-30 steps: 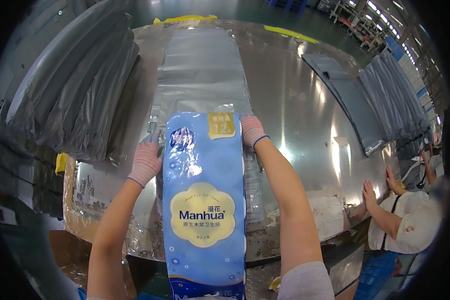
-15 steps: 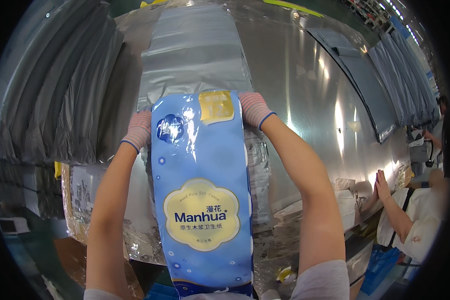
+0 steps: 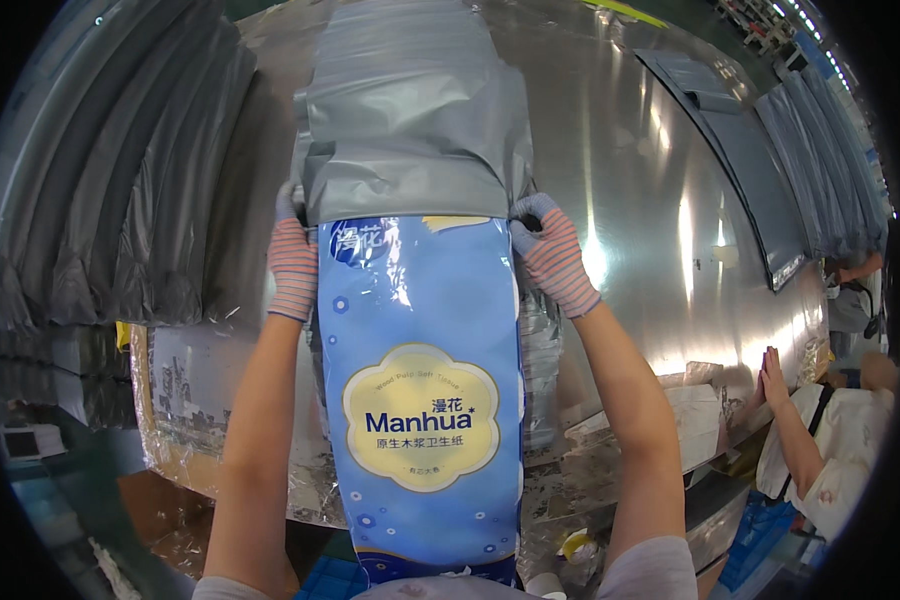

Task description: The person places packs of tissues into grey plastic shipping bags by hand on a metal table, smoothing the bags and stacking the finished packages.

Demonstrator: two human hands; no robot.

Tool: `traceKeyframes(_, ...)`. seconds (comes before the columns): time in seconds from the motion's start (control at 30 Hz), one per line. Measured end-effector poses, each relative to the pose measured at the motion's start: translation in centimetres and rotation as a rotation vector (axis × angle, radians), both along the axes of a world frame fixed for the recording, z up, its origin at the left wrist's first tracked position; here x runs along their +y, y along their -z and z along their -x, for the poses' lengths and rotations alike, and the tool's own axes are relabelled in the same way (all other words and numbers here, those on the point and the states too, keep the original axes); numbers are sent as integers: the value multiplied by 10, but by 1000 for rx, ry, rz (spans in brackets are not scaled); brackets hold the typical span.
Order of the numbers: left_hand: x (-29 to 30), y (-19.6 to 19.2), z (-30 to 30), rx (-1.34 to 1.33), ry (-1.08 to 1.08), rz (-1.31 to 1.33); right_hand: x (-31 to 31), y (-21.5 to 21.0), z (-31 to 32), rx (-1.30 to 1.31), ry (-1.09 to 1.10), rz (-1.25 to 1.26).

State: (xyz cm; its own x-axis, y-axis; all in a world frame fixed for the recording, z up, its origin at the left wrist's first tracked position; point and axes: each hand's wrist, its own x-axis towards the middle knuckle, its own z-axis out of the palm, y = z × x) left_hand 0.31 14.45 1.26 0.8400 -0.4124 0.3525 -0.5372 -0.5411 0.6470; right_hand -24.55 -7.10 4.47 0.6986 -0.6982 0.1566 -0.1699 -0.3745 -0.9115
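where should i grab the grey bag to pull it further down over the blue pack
Judging by its pose, grip the grey bag at its open lower edge, one hand on each side. That edge sits across the top of the blue pack, and the left hand and right hand already pinch it there, coming in from the pack's two sides.

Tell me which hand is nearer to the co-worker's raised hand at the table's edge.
Right. The right hand grips the grey bag on the side toward the co-worker's hand; the left hand holds the bag's far side, beyond the blue pack.
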Motion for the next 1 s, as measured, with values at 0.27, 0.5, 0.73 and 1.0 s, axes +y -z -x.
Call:
traceKeyframes(0.27, 12, 27, -25, 434, 210, -461, -3, 26, -37, 751, 24, 491)
traceKeyframes(0.5, 142, -4, 80, 322, 500, -902, 102, 29, 97, 688, -319, 417)
traceKeyframes(0.73, 326, -30, 287, 474, 724, -1065, 279, -7, 279, 1117, -759, 211)
traceKeyframes(1.0, 356, -16, 309, 671, 739, -1017, 304, -7, 300, 977, -1194, 482)
